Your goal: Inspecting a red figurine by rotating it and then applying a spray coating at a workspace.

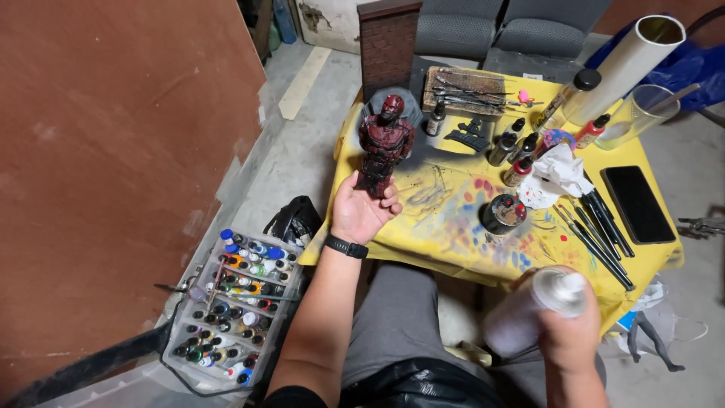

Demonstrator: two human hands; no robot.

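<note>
A person's left hand grips a dark red armoured figurine by its legs, upright over the left edge of a paint-splattered yellow table. The right hand wraps a blurred white spray can (near the front edge).

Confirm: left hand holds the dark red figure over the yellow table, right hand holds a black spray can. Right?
Not quite. The spray can in the right hand is white, not black, as the head view shows. The rest stands: the left hand holds the dark red figure over the yellow table.
</note>
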